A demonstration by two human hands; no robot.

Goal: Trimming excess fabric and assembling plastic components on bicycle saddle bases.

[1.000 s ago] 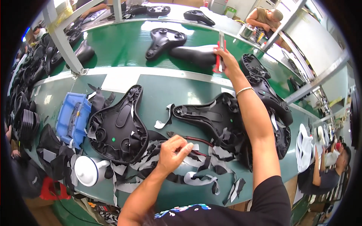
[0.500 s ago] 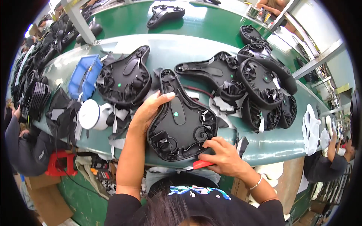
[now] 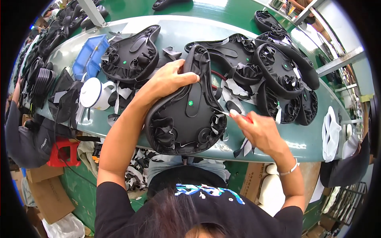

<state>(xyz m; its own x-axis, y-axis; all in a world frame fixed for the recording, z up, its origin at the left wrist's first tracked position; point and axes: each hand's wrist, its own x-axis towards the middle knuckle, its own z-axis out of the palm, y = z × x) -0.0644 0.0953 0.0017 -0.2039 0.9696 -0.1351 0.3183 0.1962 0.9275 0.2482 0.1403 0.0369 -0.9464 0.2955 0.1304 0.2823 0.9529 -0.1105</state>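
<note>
The saddle (image 3: 186, 113) has swung upright, under the left hand (image 3: 168, 79).

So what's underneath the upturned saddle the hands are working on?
The black saddle rests on the pale green bench, its near end overhanging the edge. Fabric scraps poke out at its right. Anything directly under it is covered.

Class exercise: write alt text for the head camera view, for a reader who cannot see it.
A person's left hand steadies an upturned black bicycle saddle on a green workbench while the right hand works a red-handled tool at its edge. More saddles lie behind.
</note>
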